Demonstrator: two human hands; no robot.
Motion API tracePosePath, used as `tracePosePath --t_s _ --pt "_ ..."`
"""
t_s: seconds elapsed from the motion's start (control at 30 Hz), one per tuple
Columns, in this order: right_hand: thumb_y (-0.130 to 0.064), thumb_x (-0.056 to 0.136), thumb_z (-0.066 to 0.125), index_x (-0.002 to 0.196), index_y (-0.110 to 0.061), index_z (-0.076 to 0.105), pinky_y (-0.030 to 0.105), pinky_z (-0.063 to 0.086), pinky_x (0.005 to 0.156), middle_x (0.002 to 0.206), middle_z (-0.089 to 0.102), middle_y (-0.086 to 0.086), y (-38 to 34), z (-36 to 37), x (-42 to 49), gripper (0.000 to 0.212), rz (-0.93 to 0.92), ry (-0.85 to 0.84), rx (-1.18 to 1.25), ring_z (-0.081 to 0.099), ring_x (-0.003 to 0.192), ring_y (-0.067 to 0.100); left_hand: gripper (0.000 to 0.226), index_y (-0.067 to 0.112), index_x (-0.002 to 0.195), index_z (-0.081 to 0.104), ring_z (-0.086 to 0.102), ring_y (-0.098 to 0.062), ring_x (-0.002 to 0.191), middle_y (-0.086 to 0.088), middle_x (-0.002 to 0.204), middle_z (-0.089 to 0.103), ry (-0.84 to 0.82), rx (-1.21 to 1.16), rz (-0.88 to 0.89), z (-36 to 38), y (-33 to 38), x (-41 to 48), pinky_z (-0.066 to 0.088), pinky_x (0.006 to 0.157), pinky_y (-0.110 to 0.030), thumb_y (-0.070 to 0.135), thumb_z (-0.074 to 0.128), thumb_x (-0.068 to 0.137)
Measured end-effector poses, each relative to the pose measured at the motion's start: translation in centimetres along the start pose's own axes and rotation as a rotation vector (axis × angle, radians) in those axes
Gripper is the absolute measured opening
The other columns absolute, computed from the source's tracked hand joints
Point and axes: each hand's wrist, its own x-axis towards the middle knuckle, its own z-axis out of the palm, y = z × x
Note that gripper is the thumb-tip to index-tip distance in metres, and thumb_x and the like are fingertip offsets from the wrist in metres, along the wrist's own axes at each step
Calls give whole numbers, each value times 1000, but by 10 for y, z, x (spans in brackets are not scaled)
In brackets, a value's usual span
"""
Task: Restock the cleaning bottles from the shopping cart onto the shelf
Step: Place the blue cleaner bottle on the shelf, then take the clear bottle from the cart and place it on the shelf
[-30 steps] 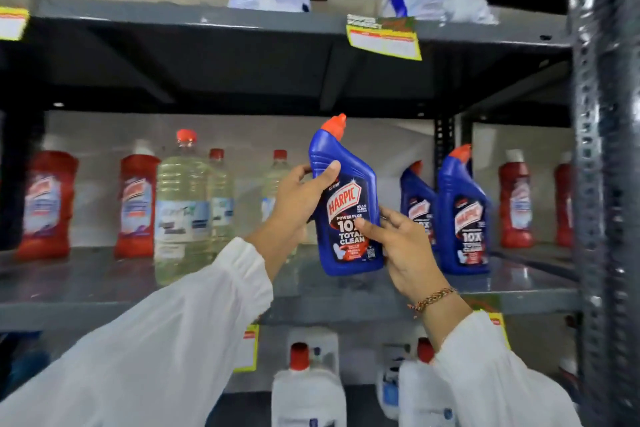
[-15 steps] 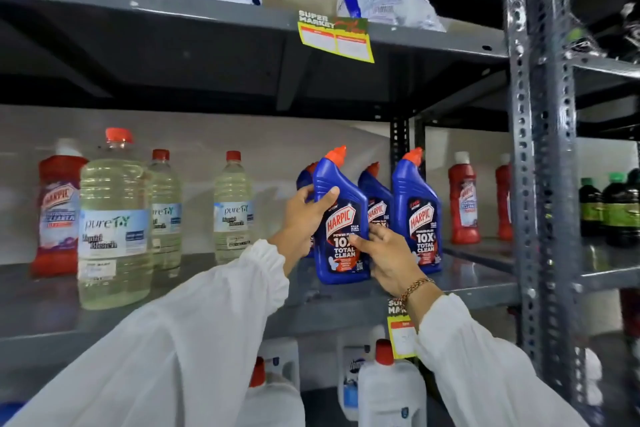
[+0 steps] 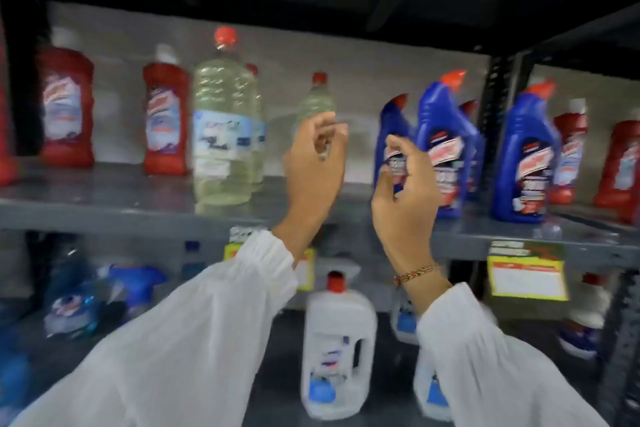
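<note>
Three blue plastic bottles with orange caps [image 3: 446,149] are standing on the grey metal shelf [image 3: 104,204], at three o'clock. The left hand [image 3: 317,163] and right hand [image 3: 405,191] are both empty, fingers loosely curled. The cart is out of sight, so more bottles may be waiting.

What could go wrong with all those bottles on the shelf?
The right hand is close in front of the blue bottles; a bump might tip one into the others packed beside it. The left hand is near a clear bottle and could perhaps knock it. The picture is blurry, so whether anything touches is unclear.
</note>
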Motion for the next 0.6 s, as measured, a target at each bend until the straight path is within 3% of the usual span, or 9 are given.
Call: tracePosePath --t_s 0.1,0.2,0.27,0.33,0.37,0.43,0.53,0.6 --pt "16 80 51 109 8 65 30 42 104 113 67 22 -54 69 -77 33 -113 -77 159 60 113 31 18 25 102 55 62 3 84 9 91 63 360 112 243 -126 -11 -29 46 81 -12 13 59 88" --pt "14 82 47 105 6 68 40 42 107 111 69 20 -119 142 -188 32 -200 -322 384 56 116 28 15 20 103 57 66 -15 89 -5 96 65 568 336 178 -280 -43 -74 51 85 -29 15 55 89" --pt "11 82 46 103 5 69 41 41 107 109 70 19 -173 186 -268 32 -180 -544 532 57 116 28 14 23 100 55 66 -12 86 -16 94 64 649 503 -8 -389 -56 -114 52 81 -29 14 53 88" --pt "10 81 52 100 4 71 40 45 103 106 71 18 -229 224 -345 28 -138 -811 635 62 111 29 13 13 99 58 63 4 74 -1 87 67 752 680 -247 -493 -59 -160 49 73 -19 10 52 88" --pt "9 79 55 98 3 72 38 47 99 104 72 18 -256 240 -383 25 -121 -971 665 66 106 30 13 8 99 59 62 3 72 -2 86 69 818 760 -370 -543 -58 -186 49 72 -21 7 53 88" --pt "6 79 58 97 1 73 33 45 93 100 72 18 -303 267 -455 24 -78 -1355 689 68 98 33 13 6 99 59 62 -16 77 -17 91 69 930 850 -611 -630 -50 -237 49 77 -29 2 53 89" --pt "-8 85 53 113 -9 67 37 44 97 116 67 17 -352 297 -559 31 -94 -1973 575 60 110 34 15 1 101 59 65 -29 87 -23 94 68 1069 923 -907 -728 -41 -316 53 76 -25 4 53 89" --pt "-11 85 56 112 -9 66 36 50 92 118 67 17 -370 306 -624 29 -73 -2247 446 61 110 34 11 6 97 59 66 -35 93 -23 96 68 1174 968 -1070 -770 -38 -370 53 83 -40 8 55 88"
